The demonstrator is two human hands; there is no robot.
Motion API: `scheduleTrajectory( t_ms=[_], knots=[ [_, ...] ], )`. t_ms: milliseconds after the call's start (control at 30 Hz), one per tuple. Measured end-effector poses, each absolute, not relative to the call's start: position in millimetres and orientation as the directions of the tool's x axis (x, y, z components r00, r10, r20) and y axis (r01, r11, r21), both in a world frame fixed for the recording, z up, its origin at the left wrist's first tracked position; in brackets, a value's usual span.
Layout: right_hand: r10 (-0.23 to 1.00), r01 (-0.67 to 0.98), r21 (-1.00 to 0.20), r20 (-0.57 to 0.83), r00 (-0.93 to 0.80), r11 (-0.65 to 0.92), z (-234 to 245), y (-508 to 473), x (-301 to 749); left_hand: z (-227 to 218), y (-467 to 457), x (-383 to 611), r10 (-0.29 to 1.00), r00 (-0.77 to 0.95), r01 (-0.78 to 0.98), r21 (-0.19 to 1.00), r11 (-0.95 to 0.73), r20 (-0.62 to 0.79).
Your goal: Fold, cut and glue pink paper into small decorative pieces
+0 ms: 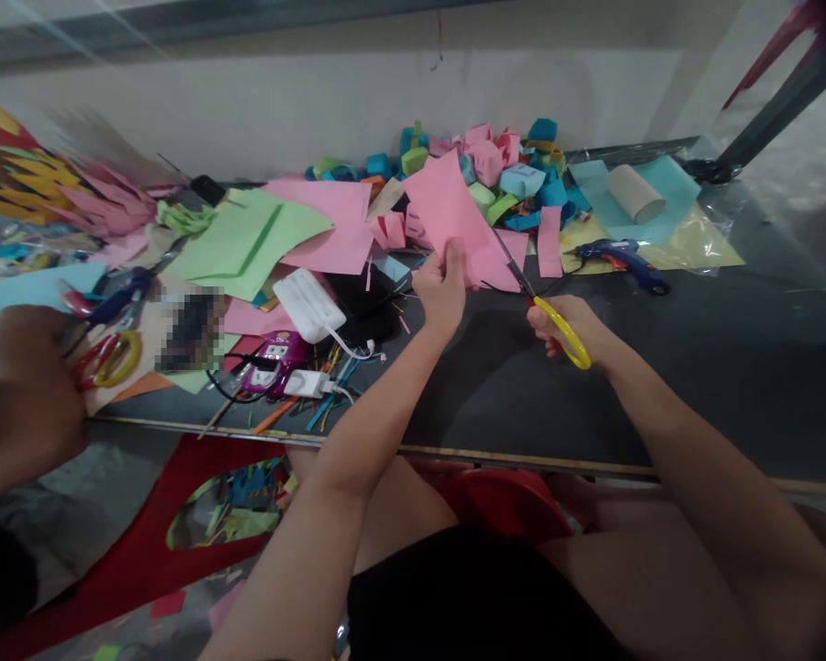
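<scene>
My left hand (pixel 442 286) pinches a sheet of pink paper (pixel 447 197) by its lower part, thumb on top, and holds it up over the table. In my right hand (pixel 564 326) is a pair of scissors (pixel 557 329) with yellow handles, its fingers closed round them. The scissor blades point up and left and meet the right side of the pink paper; whether they are parted I cannot make out. Behind the paper lies a heap of small folded paper pieces (pixel 523 179) in pink, blue and green.
A blue glue gun (pixel 619 260) and a cardboard tube (pixel 635 194) lie at the right. Left are green paper (pixel 238 239), a white power bank (pixel 309 306), a purple power socket (pixel 275 363) and red-yellow scissors (pixel 110 358). Another person's hand (pixel 31 386) is at the far left.
</scene>
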State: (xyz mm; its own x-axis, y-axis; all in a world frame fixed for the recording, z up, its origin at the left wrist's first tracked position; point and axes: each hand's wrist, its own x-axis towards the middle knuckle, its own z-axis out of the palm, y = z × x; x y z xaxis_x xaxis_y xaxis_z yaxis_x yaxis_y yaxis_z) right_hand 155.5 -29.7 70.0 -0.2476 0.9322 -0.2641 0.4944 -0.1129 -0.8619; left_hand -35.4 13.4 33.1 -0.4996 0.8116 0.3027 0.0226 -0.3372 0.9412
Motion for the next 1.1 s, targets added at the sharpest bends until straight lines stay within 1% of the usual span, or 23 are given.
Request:
scheduleTrajectory(
  t_ms=[167,400,600,1100],
  knots=[
    [0.94,0.493,-0.86,-0.267,-0.213,-0.132,73.3,-33.0,152.4,33.3,12.9,-35.9,0.817,-0.482,0.077,0.945,-0.319,0.315],
    [0.951,0.527,-0.838,-0.262,-0.163,-0.14,72.0,-32.9,149.9,36.7,12.2,-34.2,0.826,-0.489,0.02,0.95,-0.311,0.281],
    [0.963,0.552,-0.827,-0.223,-0.153,-0.104,63.9,-28.7,151.0,35.6,13.5,-35.2,0.836,-0.479,0.021,0.955,-0.295,0.268],
    [0.964,0.571,-0.819,-0.193,-0.182,-0.056,45.3,-22.2,155.9,35.0,12.9,-35.5,0.832,-0.485,0.041,0.957,-0.288,0.271]
  ],
)
